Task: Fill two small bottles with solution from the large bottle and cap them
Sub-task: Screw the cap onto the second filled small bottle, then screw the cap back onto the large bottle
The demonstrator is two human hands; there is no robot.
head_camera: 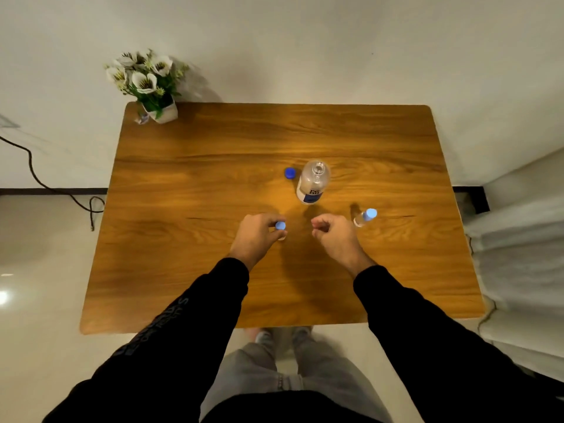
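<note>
The large clear bottle (312,183) with a blue label stands uncapped near the middle of the wooden table (213,148). Its dark blue cap (290,173) lies just to its left. My left hand (259,236) grips a small bottle (281,230) that wears a light blue cap; most of that bottle is hidden behind my fingers. A second small clear bottle (364,217) with a light blue cap stands to the right. My right hand (334,236) hovers between the two small bottles with curled fingers and holds nothing.
A white pot of artificial flowers (146,83) stands at the table's far left corner. A black cable (45,184) runs over the floor on the left. White fabric (518,248) lies right of the table. My legs show below the near edge.
</note>
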